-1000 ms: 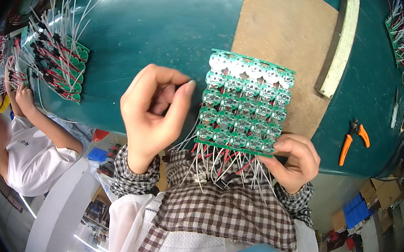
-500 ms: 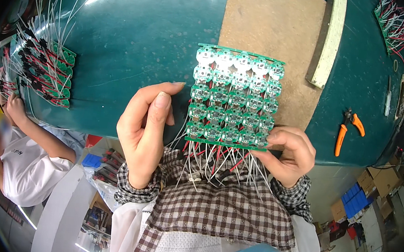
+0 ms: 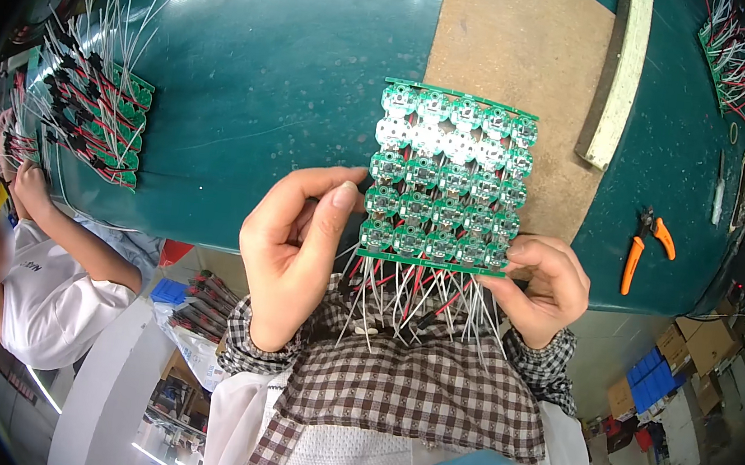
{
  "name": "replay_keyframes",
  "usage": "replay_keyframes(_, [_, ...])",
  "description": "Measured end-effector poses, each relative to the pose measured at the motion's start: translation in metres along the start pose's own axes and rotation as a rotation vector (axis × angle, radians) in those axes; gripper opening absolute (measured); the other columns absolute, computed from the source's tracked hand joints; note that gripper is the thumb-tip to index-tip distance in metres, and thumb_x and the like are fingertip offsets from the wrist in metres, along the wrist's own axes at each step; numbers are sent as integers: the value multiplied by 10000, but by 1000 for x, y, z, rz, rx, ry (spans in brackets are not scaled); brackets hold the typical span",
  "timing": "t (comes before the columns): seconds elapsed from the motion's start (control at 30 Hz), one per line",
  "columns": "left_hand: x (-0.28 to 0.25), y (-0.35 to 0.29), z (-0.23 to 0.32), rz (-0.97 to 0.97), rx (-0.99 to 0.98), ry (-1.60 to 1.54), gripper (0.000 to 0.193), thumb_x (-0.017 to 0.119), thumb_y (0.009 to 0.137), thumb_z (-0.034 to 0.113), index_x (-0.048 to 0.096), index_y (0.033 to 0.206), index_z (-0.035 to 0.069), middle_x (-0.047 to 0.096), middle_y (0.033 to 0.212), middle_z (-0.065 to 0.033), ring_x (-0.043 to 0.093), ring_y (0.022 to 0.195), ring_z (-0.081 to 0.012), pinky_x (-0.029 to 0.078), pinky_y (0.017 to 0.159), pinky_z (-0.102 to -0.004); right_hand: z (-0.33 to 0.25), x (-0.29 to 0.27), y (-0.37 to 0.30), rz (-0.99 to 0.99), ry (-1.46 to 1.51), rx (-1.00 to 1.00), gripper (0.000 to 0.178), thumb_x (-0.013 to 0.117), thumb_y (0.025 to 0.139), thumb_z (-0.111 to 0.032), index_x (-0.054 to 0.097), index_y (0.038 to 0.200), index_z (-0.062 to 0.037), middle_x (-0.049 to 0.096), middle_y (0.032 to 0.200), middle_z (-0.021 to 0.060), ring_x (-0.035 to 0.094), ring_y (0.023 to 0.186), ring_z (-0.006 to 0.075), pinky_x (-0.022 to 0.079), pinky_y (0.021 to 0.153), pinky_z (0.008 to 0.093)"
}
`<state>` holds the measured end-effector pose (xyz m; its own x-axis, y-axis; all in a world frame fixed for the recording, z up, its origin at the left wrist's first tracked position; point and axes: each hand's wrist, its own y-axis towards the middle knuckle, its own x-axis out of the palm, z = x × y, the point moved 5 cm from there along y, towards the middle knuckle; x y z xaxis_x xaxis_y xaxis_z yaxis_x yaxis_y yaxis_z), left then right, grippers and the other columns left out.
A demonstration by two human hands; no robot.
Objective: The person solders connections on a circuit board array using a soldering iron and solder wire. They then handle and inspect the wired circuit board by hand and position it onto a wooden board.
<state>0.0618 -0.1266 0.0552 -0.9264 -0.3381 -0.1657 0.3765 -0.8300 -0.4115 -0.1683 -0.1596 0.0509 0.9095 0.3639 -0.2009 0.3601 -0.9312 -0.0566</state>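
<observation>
A green circuit board panel (image 3: 452, 179), made of rows of small round boards, is held up in front of me with its component side in view. Red, white and black wires (image 3: 420, 297) hang below its lower edge. My right hand (image 3: 544, 287) pinches the panel's lower right corner between thumb and fingers. My left hand (image 3: 299, 243) is at the left edge, index finger and thumb apart. Its index fingertip is at or very close to the edge; whether it touches I cannot tell. Its other fingers are curled and partly hidden.
On the green table (image 3: 249, 111) lie a brown board (image 3: 511, 38), a pale bar (image 3: 620, 77) and orange-handled cutters (image 3: 648, 248). Wired panels stand at left (image 3: 103, 113) and far right (image 3: 735, 62). A co-worker (image 3: 68, 282) sits at the left.
My left hand has moved right and come up to the panel's left edge. The panel, still in my right hand, appears slightly further right and tilted a little differently, its glare shifted.
</observation>
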Motion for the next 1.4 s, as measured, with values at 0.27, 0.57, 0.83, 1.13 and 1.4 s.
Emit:
replay_keyframes(0.27, [5, -3, -6, -84, -65, -56, 146, 567, 898, 56, 622, 982, -50, 577, 756, 27, 431, 626, 10, 317, 520, -138, 2, -3, 1, 15, -32, 4, 329, 792, 650, 2, 620, 928, 41, 616, 895, 128, 639, 731, 134, 560, 628, 240])
replay_keyframes(0.57, [11, -6, -12, -98, -109, -151, 175, 575, 892, 49, 603, 1025, -63, 576, 757, 36, 439, 637, 19, 322, 532, -129, 8, -7, -2, 61, -37, 15, 344, 809, 639, -26, 624, 921, 38, 623, 880, 119, 628, 696, 118, 520, 595, 218])
replay_keyframes(0.83, [10, -7, -12, -110, -125, -184, 183, 574, 894, 52, 600, 1029, -68, 587, 782, 30, 452, 658, 19, 331, 549, -126, 9, -7, -1, 90, 3, 44, 350, 803, 629, 6, 624, 929, 39, 617, 883, 110, 608, 698, 106, 515, 588, 211])
replay_keyframes(1.13, [15, -9, -11, -97, -114, -238, 180, 564, 896, 40, 598, 1036, -69, 614, 822, 6, 478, 688, 14, 350, 566, -127, 13, -7, -1, 116, 64, 42, 352, 790, 639, 22, 620, 946, 45, 616, 896, 106, 601, 722, 103, 500, 602, 204])
replay_keyframes(1.4, [15, -9, -13, -115, -97, -210, 177, 561, 898, 40, 600, 1033, -68, 613, 820, 10, 470, 678, 16, 342, 557, -124, 14, -9, 0, 101, 67, 22, 349, 775, 660, 22, 608, 964, 62, 611, 916, 118, 615, 753, 122, 516, 642, 218])
